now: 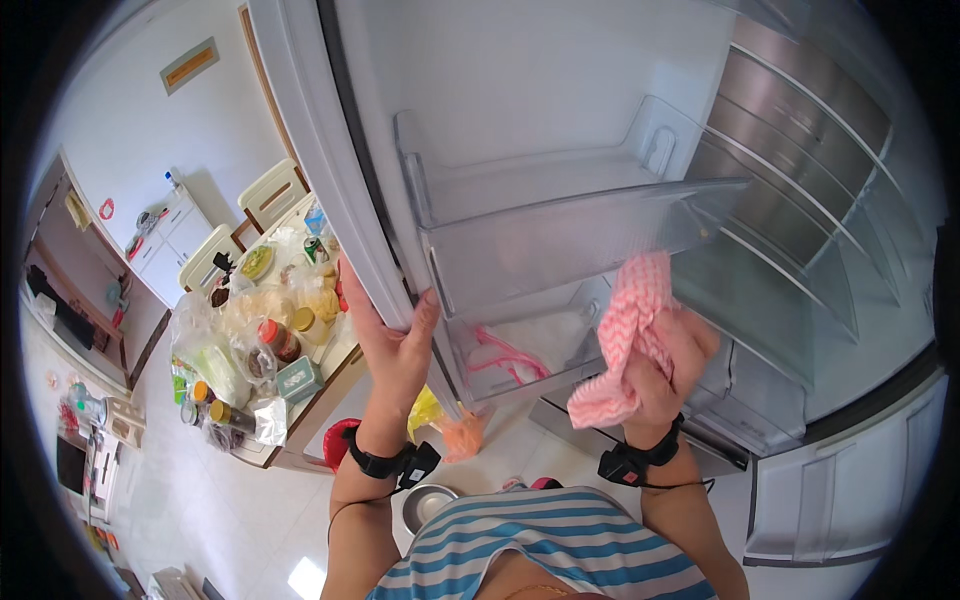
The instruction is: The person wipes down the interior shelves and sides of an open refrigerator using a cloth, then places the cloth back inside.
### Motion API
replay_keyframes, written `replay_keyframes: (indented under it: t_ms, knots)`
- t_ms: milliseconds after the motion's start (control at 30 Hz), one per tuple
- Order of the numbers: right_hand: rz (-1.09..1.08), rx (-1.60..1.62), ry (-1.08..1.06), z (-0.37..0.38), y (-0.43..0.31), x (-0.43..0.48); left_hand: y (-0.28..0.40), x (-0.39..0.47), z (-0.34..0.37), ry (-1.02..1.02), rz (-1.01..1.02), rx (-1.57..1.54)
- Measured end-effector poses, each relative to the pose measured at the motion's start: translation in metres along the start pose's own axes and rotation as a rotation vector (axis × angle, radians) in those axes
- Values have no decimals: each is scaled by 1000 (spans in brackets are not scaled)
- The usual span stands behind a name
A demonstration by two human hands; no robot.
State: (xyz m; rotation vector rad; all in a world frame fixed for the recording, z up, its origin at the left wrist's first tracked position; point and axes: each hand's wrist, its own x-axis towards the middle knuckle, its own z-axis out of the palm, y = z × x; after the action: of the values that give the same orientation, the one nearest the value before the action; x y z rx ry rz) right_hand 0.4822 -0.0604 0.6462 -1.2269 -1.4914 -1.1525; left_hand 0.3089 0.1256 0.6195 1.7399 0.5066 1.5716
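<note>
My left hand grips the edge of the open refrigerator door, with the thumb on the inner side. A crumpled pink-and-white patterned cloth is bunched in my right hand. The cloth is in front of the door's clear plastic bins, close to the lower corner of the upper bin. Below it, the lower door bin has a pink strap or ribbon in it. To the right, the refrigerator's interior shows several glass shelves in front of a metallic back wall.
Bagged food, jars and a green tin crowd the dining table at left. A metal bowl and an orange plastic bag are on the floor. Another door with bins stands open at lower right.
</note>
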Motion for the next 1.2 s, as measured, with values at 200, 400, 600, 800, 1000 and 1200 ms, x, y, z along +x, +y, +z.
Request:
replay_keyframes:
  t_ms: [200, 400, 600, 800, 1000, 1200]
  knots:
    - [58, 136, -39, 6, -8, -22, 2, -2, -2, -56, 23, 28]
    - [94, 308, -75, 18, -7, -30, -3, 0, -7, -82, 8, 95]
    - [410, 667, -62, 52, -20, -8, 10, -5, -1, 85, 581, 158]
    - [801, 1377, -631, 45, -31, 24, 11, -36, 4, -170, 781, 203]
    - [590, 1141, -962, 45, 10, 38, 14, -48, -43, -127, 590, 9]
    - [-55, 775, -1440, 85, 50, 3, 0, -59, -56, -43, 141, 69]
